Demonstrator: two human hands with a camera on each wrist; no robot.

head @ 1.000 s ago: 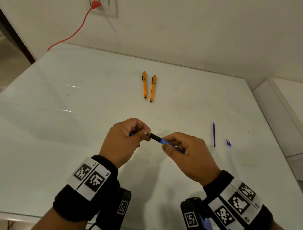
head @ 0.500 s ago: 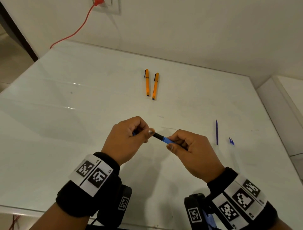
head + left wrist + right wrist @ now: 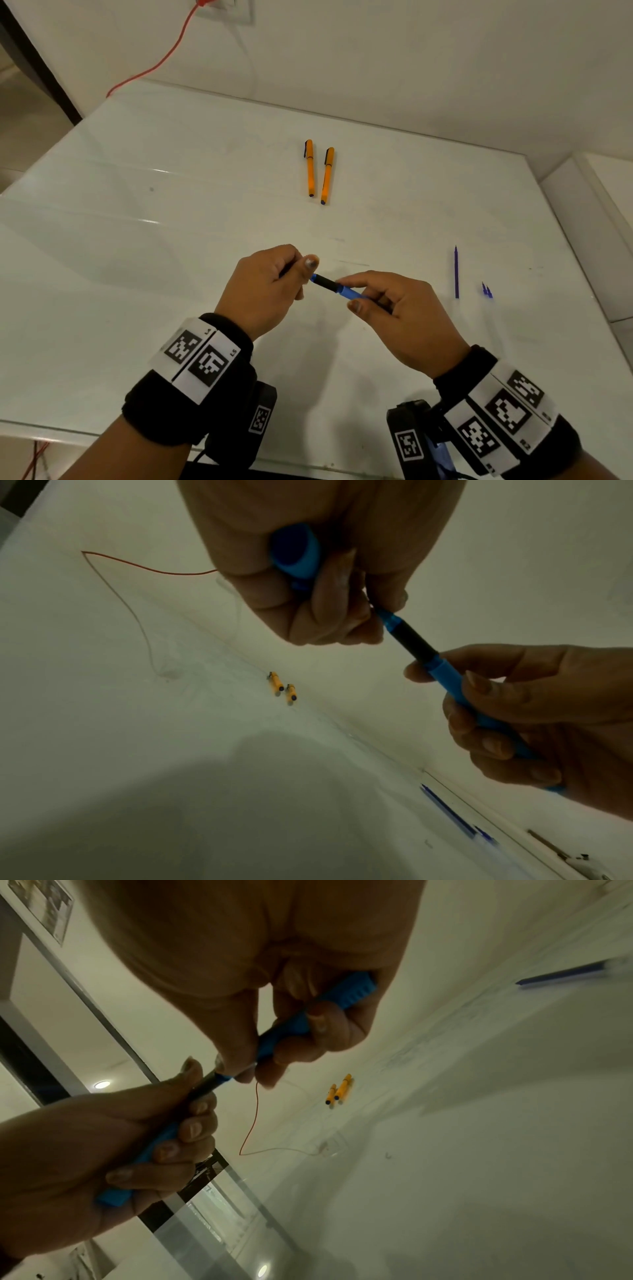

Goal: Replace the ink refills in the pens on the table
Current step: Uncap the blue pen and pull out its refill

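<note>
A blue pen (image 3: 337, 288) with a black middle section is held level above the white table (image 3: 137, 257), between both hands. My left hand (image 3: 267, 284) grips its left part (image 3: 298, 555), with the thumb pressed near the black section (image 3: 413, 642). The right end of the barrel (image 3: 301, 1018) sits inside the curled fingers of my right hand (image 3: 387, 301). Two orange pens (image 3: 318, 171) lie side by side farther back on the table. A loose dark blue refill (image 3: 456, 272) lies to the right, with a small blue piece (image 3: 486, 291) beside it.
A red cable (image 3: 164, 58) runs from a wall socket down to the table's far left corner. A white ledge (image 3: 589, 212) borders the table on the right. The wall stands close behind the table.
The hands have stayed together on the blue pen. The right hand's fingers have shifted slightly along the barrel, showing a bit more of the black section. The view has tilted a little.
</note>
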